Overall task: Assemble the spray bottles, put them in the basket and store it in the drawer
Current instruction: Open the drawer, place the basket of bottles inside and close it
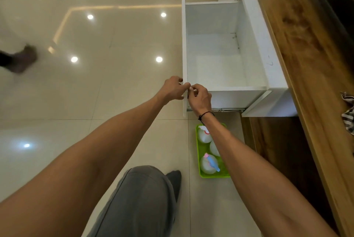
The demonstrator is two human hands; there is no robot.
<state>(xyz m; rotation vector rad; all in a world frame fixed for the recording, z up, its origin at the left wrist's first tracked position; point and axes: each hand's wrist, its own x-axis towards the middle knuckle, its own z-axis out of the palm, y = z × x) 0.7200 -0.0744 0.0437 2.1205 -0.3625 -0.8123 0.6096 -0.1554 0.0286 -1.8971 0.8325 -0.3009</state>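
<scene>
A white drawer (216,60) stands pulled out from the wooden cabinet, and its inside is bare. Both my hands hold the top edge of its front panel (184,35) at the near corner. My left hand (173,88) grips it from the outside and my right hand (199,99) from the inside. Below, on the floor, a green basket (203,174) holds three clear round spray bottles (207,164). One bottle has a pink and blue spray head, another a white and red one. My right forearm hides part of the basket.
A wooden cabinet top (310,45) runs along the right, with a striped cloth (348,114) at its edge. My knee in grey trousers (141,198) is low in the middle. Another person's foot (21,58) is on the glossy tiled floor at far left.
</scene>
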